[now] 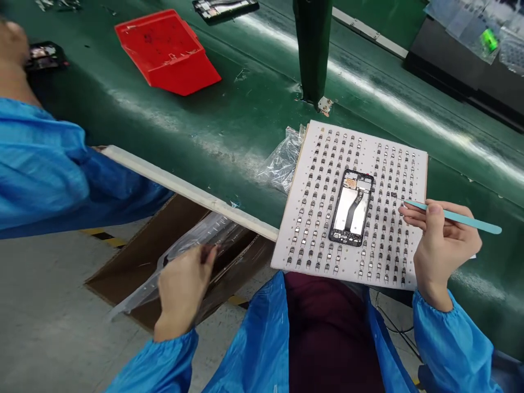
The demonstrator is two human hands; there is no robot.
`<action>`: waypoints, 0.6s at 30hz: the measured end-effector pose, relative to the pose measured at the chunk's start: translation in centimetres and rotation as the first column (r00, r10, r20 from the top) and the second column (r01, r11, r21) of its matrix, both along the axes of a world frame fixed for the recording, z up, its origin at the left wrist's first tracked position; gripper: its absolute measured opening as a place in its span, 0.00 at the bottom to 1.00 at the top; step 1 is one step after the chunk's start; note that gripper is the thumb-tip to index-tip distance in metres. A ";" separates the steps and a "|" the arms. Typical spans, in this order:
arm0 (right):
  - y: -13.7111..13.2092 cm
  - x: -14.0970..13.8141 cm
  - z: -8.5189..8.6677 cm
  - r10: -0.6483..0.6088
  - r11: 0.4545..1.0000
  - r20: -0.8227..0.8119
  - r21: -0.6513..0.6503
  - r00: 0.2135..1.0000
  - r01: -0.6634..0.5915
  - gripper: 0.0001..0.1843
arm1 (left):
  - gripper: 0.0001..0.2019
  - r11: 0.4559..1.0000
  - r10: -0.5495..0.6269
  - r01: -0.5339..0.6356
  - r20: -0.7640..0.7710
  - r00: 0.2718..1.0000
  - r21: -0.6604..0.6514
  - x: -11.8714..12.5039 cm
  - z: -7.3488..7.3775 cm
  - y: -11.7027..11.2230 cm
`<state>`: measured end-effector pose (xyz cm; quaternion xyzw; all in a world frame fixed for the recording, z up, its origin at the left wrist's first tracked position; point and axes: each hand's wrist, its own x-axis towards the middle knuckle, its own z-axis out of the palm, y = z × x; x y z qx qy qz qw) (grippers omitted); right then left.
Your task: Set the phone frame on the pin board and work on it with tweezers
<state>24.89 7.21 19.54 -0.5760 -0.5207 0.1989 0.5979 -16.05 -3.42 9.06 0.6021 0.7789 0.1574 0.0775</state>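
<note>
Right hand [444,248] sits at the right edge of the white perforated board [413,169], thumb and fingers pressed together, pinching pale teal tweezers [458,217]. Their tip reaches a small dark part [393,194] on the board; contact is too fine to confirm from this view. A black phone frame [351,207] lies mid-board, surrounded by rows of small metal clips [311,207]. The board's left corner crosses the white belt-edge rail [188,188], and its near edge overhangs the green conveyor belt [245,185], above the person's lap. Left hand [184,289] is lower, curled closed at a clear plastic bag [184,256] inside an open cardboard box [143,267] on the floor; I cannot tell whether it grips film alone or also a dark strip [208,254] between the fingers. Another clear plastic bag [282,161] lies crumpled on the belt against the board's far edge. Farther along the belt are a red tray [166,52] and two dark phone frames [45,57] [225,8], one beside a co-worker's hand [12,43]. That co-worker's blue sleeve [41,169] fills the left edge, well apart from both of the person's hands.
</note>
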 end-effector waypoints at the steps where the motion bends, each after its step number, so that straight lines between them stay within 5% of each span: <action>1: 0.3 -0.1 0.5 -0.001 1.000 0.014 -0.001 1.000 0.001 0.14 | 0.22 1.000 0.028 -0.028 -0.040 0.999 0.010 0.2 0.7 0.1; 3: 1.0 -0.3 1.2 0.006 1.000 0.020 -0.020 1.000 -0.006 0.14 | 0.26 0.995 0.066 -0.058 -0.090 0.994 0.087 1.1 2.7 0.6; 5: 1.9 -0.7 1.1 0.035 0.998 -0.017 -0.059 0.999 -0.036 0.15 | 0.20 0.983 0.035 -0.023 -0.059 0.998 0.182 2.4 4.8 1.7; 7: 2.9 -1.2 0.3 0.069 0.991 -0.085 -0.105 0.994 -0.078 0.16 | 0.07 0.958 -0.099 0.088 0.027 0.995 0.271 4.3 6.6 3.7; 9: 3.9 -1.5 -1.1 0.092 0.979 -0.157 -0.167 0.983 -0.119 0.18 | 0.07 0.905 -0.291 0.225 0.138 0.947 0.362 6.7 7.5 6.5; 12: 5.0 -1.7 -3.3 0.094 0.961 -0.244 -0.232 0.965 -0.153 0.20 | 0.14 0.756 -0.593 0.449 0.207 0.778 0.476 10.7 7.4 11.6; 15: 5.4 -1.8 -4.6 0.091 0.952 -0.293 -0.254 0.952 -0.169 0.21 | 0.17 0.602 -0.770 0.617 0.165 0.617 0.507 14.4 6.1 16.3; 18: 5.5 -2.0 -5.2 0.104 0.947 -0.323 -0.258 0.941 -0.193 0.22 | 0.19 0.552 -0.822 0.692 0.161 0.547 0.466 16.7 4.9 19.3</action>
